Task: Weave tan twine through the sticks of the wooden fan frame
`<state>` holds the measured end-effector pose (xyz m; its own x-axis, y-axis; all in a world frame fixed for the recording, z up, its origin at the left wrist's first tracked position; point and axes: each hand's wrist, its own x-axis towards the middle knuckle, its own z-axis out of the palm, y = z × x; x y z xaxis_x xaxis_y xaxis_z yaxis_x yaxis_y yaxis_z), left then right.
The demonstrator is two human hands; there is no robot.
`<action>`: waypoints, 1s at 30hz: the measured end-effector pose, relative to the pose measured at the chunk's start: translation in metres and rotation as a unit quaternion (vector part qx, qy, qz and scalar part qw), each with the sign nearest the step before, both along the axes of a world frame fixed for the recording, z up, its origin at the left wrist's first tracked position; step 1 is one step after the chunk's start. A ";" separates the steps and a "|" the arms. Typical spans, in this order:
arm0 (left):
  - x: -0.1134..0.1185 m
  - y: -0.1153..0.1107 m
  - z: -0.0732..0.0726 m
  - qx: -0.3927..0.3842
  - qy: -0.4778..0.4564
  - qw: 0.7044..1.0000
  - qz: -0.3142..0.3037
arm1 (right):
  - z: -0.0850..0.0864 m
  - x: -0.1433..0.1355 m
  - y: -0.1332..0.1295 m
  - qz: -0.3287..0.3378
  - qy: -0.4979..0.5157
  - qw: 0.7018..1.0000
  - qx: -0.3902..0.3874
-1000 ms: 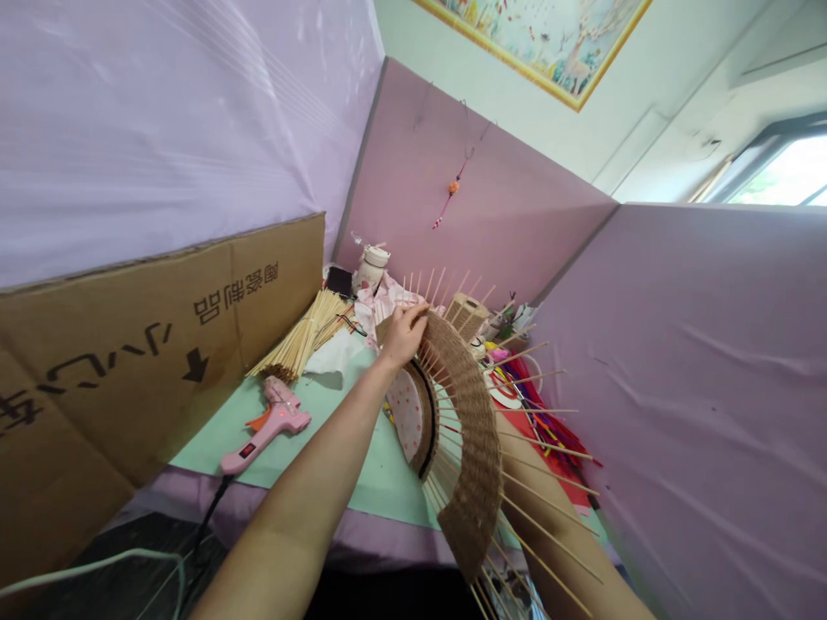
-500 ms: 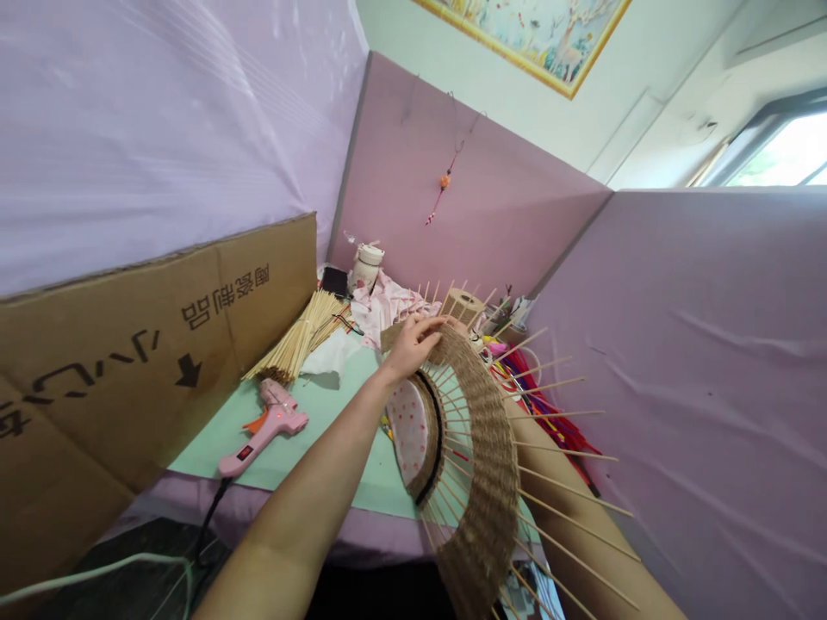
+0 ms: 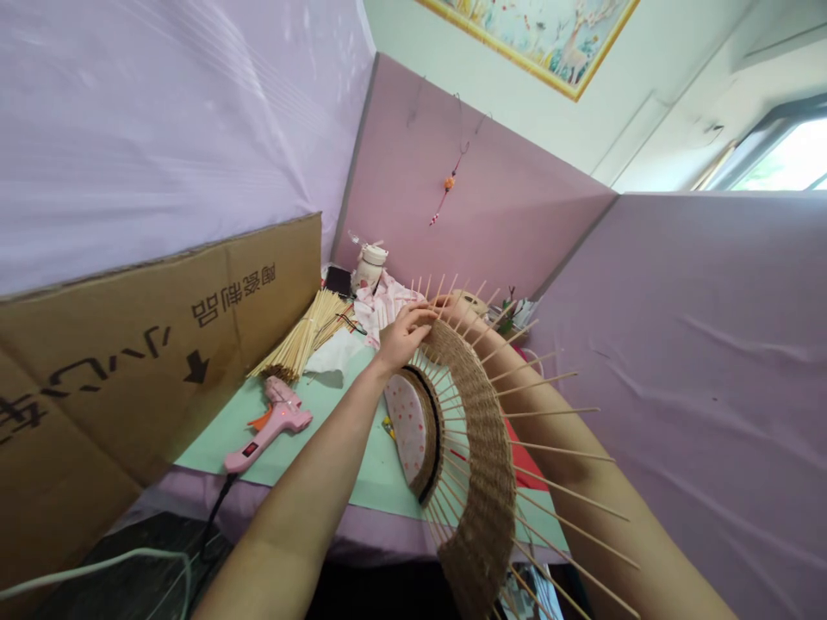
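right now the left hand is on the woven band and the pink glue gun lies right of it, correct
Wrong side: the head view shows the pink glue gun lying left of the woven band, which the left hand touches.

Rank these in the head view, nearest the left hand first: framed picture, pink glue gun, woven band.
1. Woven band: touching the left hand.
2. Pink glue gun: left, on the table.
3. Framed picture: high on the wall.

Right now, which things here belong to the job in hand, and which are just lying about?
Belonging to the job:
Fan-shaped woven piece with wooden spokes, left hand and right hand at its upper edge
Bundled sticks, probably
Pink glue gun, probably, set down

Probably just lying about:
White lidded bottle
Crumpled pink cloth
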<state>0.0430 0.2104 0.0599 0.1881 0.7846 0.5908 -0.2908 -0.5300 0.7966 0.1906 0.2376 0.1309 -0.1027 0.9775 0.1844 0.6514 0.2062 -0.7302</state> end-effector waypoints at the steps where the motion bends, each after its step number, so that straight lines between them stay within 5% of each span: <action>1: -0.001 0.000 0.001 -0.014 -0.005 1.000 0.007 | 0.004 0.000 0.001 -0.007 -0.005 1.000 0.005; 5: -0.005 0.001 0.003 -0.062 -0.035 0.997 0.009 | 0.021 0.001 0.006 -0.034 -0.047 0.997 0.044; 11: -0.011 0.001 0.006 -0.081 -0.053 0.993 -0.074 | 0.036 0.005 0.013 0.024 -0.024 0.997 0.062; 17: -0.009 0.000 0.005 -0.108 -0.107 0.985 -0.081 | 0.048 0.002 0.014 0.042 -0.014 0.998 0.051; 30: -0.004 0.002 0.003 -0.050 -0.026 0.998 -0.033 | 0.018 0.007 0.034 0.039 -0.015 0.999 -0.026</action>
